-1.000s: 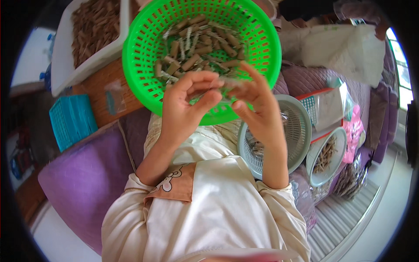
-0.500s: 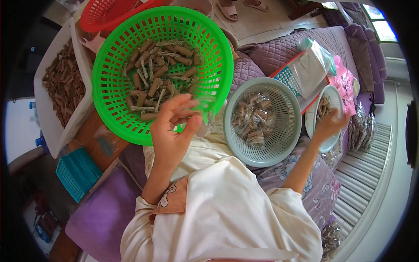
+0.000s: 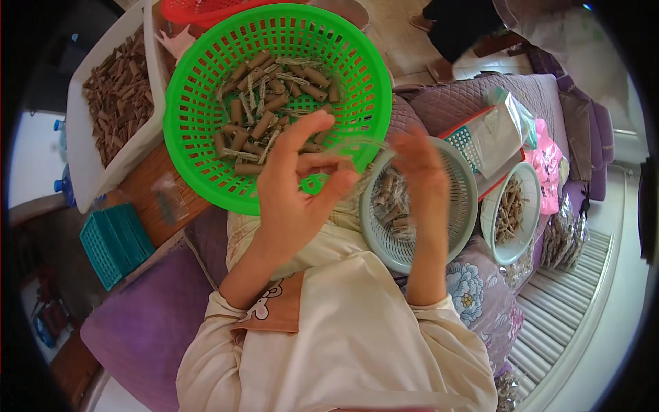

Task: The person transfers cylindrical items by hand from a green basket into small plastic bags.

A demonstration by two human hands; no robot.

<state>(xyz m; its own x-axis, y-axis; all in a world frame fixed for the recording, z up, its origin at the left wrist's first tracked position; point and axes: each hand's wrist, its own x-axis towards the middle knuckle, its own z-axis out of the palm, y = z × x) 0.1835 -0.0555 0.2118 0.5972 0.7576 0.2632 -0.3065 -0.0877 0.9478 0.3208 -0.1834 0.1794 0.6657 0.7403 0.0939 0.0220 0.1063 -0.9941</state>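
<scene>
Your left hand (image 3: 298, 182) is raised over the near rim of the green basket (image 3: 199, 103), fingers curled, thumb and fingertips drawn together on one end of a thin clear strip (image 3: 357, 145). Your right hand (image 3: 420, 165) is just beside it, to its right, fingers bunched at the strip's other end; the hand is blurred, so you cannot tell how firmly it pinches. The strip runs between the two hands, pale and see-through, hard to make out against what lies behind it.

Behind your left hand, the green basket holds a heap of short brown sticks (image 3: 271, 110), some tied into small bundles. Under your right hand is a grey basket (image 3: 463, 206) with wrapped bundles (image 3: 391, 202) lying in it, partly hidden by your wrist. Further right of that hand sits a white bowl (image 3: 525, 226) with more brown sticks, and beyond it a clear bag (image 3: 504, 130) and a pink bag (image 3: 549, 168).

Far to the left of your left hand, a white tray (image 3: 86, 189) is filled with loose sticks, and a teal crate (image 3: 113, 244) lies nearer to you. A red basket (image 3: 206, 10) shows past the green one. Both forearms come up out of cream sleeves (image 3: 343, 350), above a purple cushion (image 3: 130, 343).
</scene>
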